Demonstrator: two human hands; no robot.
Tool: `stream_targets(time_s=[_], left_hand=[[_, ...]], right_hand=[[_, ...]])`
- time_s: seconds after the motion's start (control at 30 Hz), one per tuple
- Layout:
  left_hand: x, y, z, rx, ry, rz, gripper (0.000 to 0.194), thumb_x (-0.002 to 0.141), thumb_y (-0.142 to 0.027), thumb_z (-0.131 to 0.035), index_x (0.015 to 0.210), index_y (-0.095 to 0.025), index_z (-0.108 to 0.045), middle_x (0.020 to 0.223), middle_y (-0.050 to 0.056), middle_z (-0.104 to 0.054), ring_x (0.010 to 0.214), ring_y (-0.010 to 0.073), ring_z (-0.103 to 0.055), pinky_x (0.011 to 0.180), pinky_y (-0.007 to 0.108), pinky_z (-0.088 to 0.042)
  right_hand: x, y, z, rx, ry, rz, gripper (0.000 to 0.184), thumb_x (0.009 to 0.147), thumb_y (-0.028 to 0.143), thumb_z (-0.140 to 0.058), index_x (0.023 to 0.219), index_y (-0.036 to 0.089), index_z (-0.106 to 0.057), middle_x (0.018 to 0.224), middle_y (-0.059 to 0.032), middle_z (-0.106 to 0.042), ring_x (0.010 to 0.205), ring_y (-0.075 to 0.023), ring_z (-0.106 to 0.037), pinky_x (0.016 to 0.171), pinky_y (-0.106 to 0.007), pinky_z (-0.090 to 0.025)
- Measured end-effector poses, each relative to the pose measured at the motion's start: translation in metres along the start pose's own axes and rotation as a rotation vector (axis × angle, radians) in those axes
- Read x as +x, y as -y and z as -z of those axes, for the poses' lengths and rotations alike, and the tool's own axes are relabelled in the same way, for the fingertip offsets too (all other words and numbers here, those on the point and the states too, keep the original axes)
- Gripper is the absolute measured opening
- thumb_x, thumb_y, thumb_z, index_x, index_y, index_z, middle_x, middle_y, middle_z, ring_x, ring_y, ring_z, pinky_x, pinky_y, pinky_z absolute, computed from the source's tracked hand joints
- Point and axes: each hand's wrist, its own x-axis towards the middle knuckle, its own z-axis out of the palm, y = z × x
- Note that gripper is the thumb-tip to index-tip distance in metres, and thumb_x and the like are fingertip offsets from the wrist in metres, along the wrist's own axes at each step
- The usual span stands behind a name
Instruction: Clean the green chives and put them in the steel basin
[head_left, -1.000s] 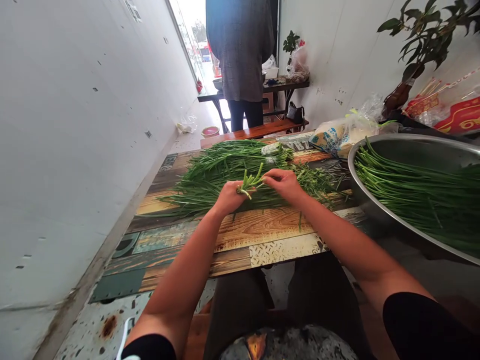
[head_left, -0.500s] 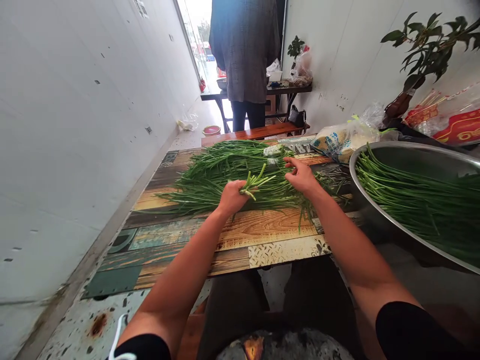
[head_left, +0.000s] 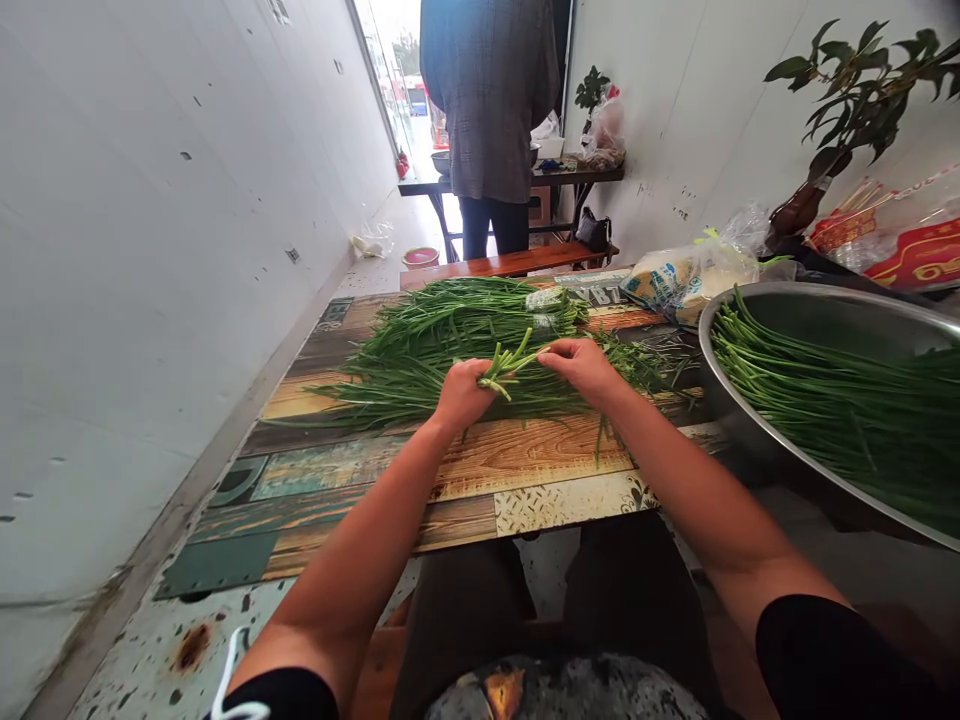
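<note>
My left hand [head_left: 463, 392] is closed round a small bunch of garlic chives [head_left: 511, 362], their pale cut ends pointing right and up. The fingers of my right hand [head_left: 581, 368] pinch the tip of one stem at the bunch's right side. Behind and beneath both hands lies a large heap of garlic chives [head_left: 427, 325], its leaves trailing left. At the heap's far right end, white bands [head_left: 544, 300] wrap the bundled stems. Loose trimmings [head_left: 656, 360] are scattered to the right of my right hand.
A big metal basin [head_left: 787, 440] of chives stands at the right edge of the wood-patterned table [head_left: 540, 450]. Behind it are plastic bags [head_left: 686, 275] and a potted plant [head_left: 847, 100]. Past a red bench [head_left: 510, 263], a person [head_left: 491, 110] stands at another table.
My right hand has moved left and slightly down, from above the heap to the stem ends, and its fingers have closed on one. The left hand stays put.
</note>
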Motion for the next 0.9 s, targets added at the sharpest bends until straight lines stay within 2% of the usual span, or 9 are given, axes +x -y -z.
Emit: stream_targets(time_s=[0.23,0.3,0.4,0.47,0.53,0.63,0.77,0.83,0.9], left_hand=[[0.0,0.0,0.001,-0.044,0.051,0.013,0.019,0.078,-0.027,-0.063,0.067,-0.015,-0.072,0.066,0.004,-0.068,0.064,0.0144,-0.057,0.061,0.025,-0.037],[0.0,0.0,0.002,-0.079,0.069,0.025,0.02,0.078,-0.028,-0.063,0.066,-0.015,-0.072,0.065,0.004,-0.067,0.063,0.0146,-0.058,0.06,0.025,-0.038],[0.0,-0.001,0.004,-0.115,0.099,0.034,0.023,0.079,-0.029,-0.061,0.064,-0.014,-0.071,0.061,0.003,-0.066,0.06,0.0138,-0.057,0.059,0.024,-0.038],[0.0,-0.001,0.004,-0.119,0.111,0.032,0.024,0.079,-0.03,-0.061,0.063,-0.014,-0.07,0.06,0.002,-0.065,0.058,0.0133,-0.056,0.058,0.024,-0.037],[0.0,-0.002,0.005,-0.107,0.108,0.03,0.028,0.08,-0.034,-0.061,0.062,-0.014,-0.07,0.059,0.002,-0.065,0.057,0.0129,-0.055,0.058,0.024,-0.037],[0.0,-0.004,0.006,-0.098,0.093,0.024,0.03,0.08,-0.038,-0.062,0.064,-0.014,-0.071,0.06,0.002,-0.066,0.058,0.0128,-0.055,0.057,0.024,-0.036],[0.0,-0.004,0.006,-0.084,0.084,-0.004,0.027,0.079,-0.037,-0.064,0.067,-0.015,-0.073,0.061,0.002,-0.066,0.059,0.0126,-0.055,0.057,0.023,-0.035],[-0.001,-0.003,0.005,-0.061,0.078,-0.02,0.026,0.079,-0.035,-0.063,0.065,-0.015,-0.072,0.059,0.001,-0.065,0.058,0.0122,-0.053,0.057,0.024,-0.034],[-0.001,-0.002,0.004,-0.048,0.073,-0.029,0.025,0.079,-0.032,-0.061,0.064,-0.016,-0.071,0.059,0.001,-0.064,0.057,0.012,-0.052,0.057,0.024,-0.034]], right_hand=[[0.0,0.0,-0.004,0.015,-0.032,-0.011,0.025,0.061,0.038,-0.063,0.071,0.015,-0.066,0.053,0.0059,-0.049,0.05,-0.0082,-0.037,0.051,-0.025,-0.028],[0.0,0.0,-0.004,-0.059,-0.075,0.048,0.019,0.063,0.035,-0.061,0.067,0.016,-0.065,0.054,0.0046,-0.051,0.053,-0.0092,-0.04,0.053,-0.025,-0.032],[-0.001,0.0,-0.004,-0.234,-0.196,0.217,0.009,0.063,0.025,-0.058,0.058,0.018,-0.06,0.06,0.0017,-0.056,0.059,-0.0109,-0.046,0.06,-0.026,-0.038],[-0.001,0.0,-0.003,-0.333,-0.251,0.313,0.008,0.064,0.022,-0.056,0.057,0.019,-0.058,0.063,0.0003,-0.057,0.061,-0.0118,-0.048,0.062,-0.027,-0.039],[0.0,-0.001,-0.001,-0.385,-0.285,0.346,0.009,0.065,0.021,-0.056,0.057,0.019,-0.057,0.064,-0.0003,-0.058,0.062,-0.0125,-0.049,0.063,-0.027,-0.04],[0.003,-0.002,0.006,-0.409,-0.391,0.293,0.014,0.067,0.025,-0.058,0.055,0.019,-0.054,0.062,0.0005,-0.056,0.06,-0.0124,-0.048,0.063,-0.028,-0.039],[0.009,-0.003,0.018,-0.396,-0.482,0.161,0.036,0.078,0.038,-0.051,0.047,0.02,-0.048,0.052,0.0008,-0.047,0.055,-0.0129,-0.043,0.061,-0.029,-0.037],[0.01,-0.003,0.021,-0.367,-0.456,0.171,0.032,0.079,0.035,-0.049,0.054,0.018,-0.059,0.061,-0.0023,-0.057,0.061,-0.0149,-0.05,0.064,-0.029,-0.04],[0.009,-0.002,0.023,-0.351,-0.4,0.222,0.024,0.074,0.026,-0.048,0.071,0.017,-0.07,0.079,-0.0046,-0.067,0.071,-0.0166,-0.057,0.07,-0.029,-0.043]])
